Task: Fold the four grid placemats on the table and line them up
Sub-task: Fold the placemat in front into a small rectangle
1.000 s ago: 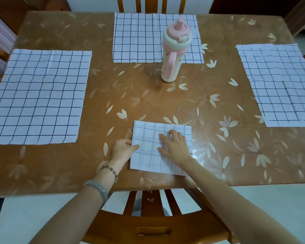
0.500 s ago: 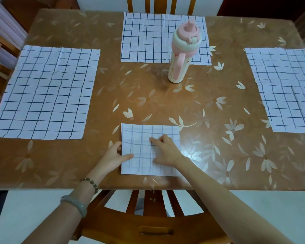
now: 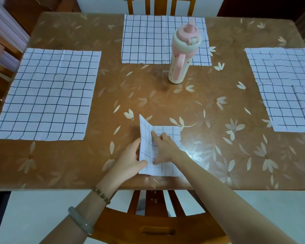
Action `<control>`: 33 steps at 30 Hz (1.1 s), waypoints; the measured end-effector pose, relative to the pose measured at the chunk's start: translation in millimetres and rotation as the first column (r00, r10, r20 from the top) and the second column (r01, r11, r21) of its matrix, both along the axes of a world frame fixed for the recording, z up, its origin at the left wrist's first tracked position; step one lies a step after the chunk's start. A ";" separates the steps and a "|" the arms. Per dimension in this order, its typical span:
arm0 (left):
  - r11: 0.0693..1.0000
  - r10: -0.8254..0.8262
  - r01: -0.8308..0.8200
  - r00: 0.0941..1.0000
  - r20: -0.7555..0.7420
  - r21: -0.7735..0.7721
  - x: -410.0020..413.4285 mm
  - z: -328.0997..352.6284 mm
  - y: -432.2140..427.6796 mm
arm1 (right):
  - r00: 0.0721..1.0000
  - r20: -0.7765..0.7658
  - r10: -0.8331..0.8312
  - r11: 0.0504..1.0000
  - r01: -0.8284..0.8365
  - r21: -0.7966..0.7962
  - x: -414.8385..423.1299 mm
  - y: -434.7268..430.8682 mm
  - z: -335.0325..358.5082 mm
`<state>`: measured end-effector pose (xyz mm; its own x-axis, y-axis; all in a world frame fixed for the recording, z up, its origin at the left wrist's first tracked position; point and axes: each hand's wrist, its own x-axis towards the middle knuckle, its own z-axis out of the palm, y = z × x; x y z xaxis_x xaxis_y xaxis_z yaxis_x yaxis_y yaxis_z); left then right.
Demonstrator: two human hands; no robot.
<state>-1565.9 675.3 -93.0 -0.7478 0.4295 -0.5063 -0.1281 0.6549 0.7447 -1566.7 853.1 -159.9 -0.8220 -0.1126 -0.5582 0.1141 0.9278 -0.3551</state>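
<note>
A small folded grid placemat (image 3: 167, 167) lies at the near edge of the brown floral table (image 3: 165, 103). My left hand (image 3: 128, 159) grips its left edge and holds that side lifted upright. My right hand (image 3: 163, 147) presses flat on the middle of the placemat, index finger along the fold line. Three other grid placemats lie spread flat: one at the left (image 3: 46, 95), one at the far middle (image 3: 148, 39), one at the right (image 3: 285, 88).
A pink and cream bottle with a handle (image 3: 181, 55) stands on the near right corner of the far placemat. A wooden chair (image 3: 157, 222) sits under the near table edge, another (image 3: 161, 5) at the far side.
My left hand has lifted the placemat's left side up off the table and over towards the right. My right hand has shifted to the fold line. The view moved slightly.
</note>
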 end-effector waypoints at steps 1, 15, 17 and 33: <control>1.000 0.005 -0.005 1.000 -0.006 -0.006 1.9 -1.1 3.3 | 1.000 0.022 0.001 1.000 -0.001 0.013 -2.8 -1.0 1.3; 0.995 -0.057 0.051 0.996 -0.075 -0.085 14.0 -5.3 52.4 | 0.633 0.267 -0.727 0.359 0.681 -0.639 22.8 36.1 8.7; 0.990 -0.098 0.088 0.992 -0.085 -0.113 17.3 -7.4 67.5 | 0.523 0.254 -0.814 0.255 0.714 -0.652 33.9 49.9 4.8; 0.983 -0.151 0.136 0.980 -0.126 -0.119 36.4 -37.0 119.9 | 0.444 0.114 -0.889 0.345 0.811 -0.472 37.2 50.3 -3.6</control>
